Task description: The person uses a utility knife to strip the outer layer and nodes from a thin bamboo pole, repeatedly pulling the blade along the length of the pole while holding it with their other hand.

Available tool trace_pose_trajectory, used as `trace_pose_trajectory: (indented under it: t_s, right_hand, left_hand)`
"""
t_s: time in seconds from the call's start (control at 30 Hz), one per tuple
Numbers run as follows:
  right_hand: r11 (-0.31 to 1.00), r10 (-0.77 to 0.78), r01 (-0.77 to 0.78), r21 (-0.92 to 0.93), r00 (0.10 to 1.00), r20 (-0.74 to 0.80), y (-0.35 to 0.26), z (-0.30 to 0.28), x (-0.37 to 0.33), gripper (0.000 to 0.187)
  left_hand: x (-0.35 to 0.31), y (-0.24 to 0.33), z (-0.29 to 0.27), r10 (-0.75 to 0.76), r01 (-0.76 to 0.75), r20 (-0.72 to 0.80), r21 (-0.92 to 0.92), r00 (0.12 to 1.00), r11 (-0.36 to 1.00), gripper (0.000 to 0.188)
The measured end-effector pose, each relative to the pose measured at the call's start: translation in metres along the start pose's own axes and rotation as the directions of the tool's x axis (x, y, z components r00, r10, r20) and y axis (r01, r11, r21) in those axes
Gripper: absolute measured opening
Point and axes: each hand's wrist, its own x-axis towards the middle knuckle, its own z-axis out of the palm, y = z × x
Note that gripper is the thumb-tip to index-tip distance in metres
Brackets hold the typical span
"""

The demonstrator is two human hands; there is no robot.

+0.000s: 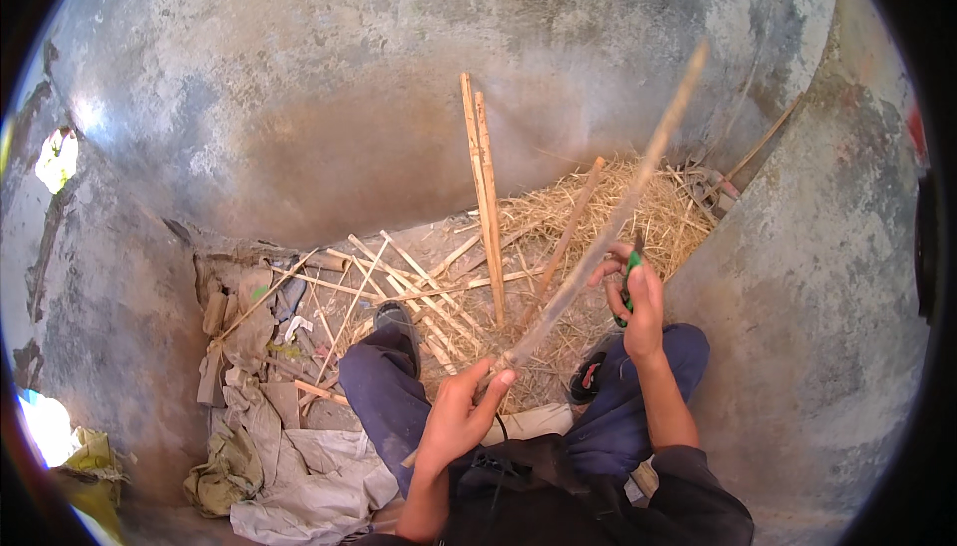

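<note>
The left grip [464, 411], low and palm inward, is wrapped around the lower part of a long stick [618, 212] slanting up and right past the raised right grip [642, 309], which curls round a green-handled tool [632, 265], its handle partly finger-hidden and dark tip unclear

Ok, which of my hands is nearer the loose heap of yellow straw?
Right. Your right hand, holding a small green-handled tool, shows at the near edge of the straw heap; your left hand, gripping a long pale stick, is farther, down and left.
</note>
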Motion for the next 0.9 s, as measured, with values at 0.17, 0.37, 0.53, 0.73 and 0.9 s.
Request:
trace_pose_trajectory:
  t_s: [0.17, 0.37, 0.53, 0.73, 0.9]
  right_hand:
    - [0.971, -0.083, 0.121, -0.206, 0.979, 0.184, -0.005, 0.005, -0.018, 0.054]
    - [0.728, -0.31, 0.48, -0.489, 0.867, 0.39, -0.007, 0.023, -0.034, 0.034]
    - [0.624, -0.372, 0.584, -0.518, 0.806, 0.461, -0.002, 0.029, -0.04, 0.033]
    - [0.644, -0.384, 0.586, -0.493, 0.804, 0.454, -0.007, 0.038, -0.039, 0.033]
    - [0.614, -0.354, 0.575, -0.541, 0.813, 0.462, -0.013, 0.041, -0.039, 0.032]
  left_hand:
    - [0.003, 0.006, 0.012, -0.008, -0.017, -0.087, -0.279, 0.996, 0.96, 0.023]
    - [0.007, 0.009, 0.011, 0.062, -0.075, -0.057, -0.241, 0.996, 0.968, 0.021]
    - [0.005, 0.021, 0.007, 0.083, -0.08, 0.009, -0.196, 0.997, 0.977, 0.027]
    - [0.006, 0.015, 0.012, 0.075, -0.08, -0.055, -0.088, 0.996, 0.993, 0.031]
    - [0.007, 0.017, 0.018, 0.143, -0.152, -0.151, -0.047, 0.978, 0.987, 0.027]
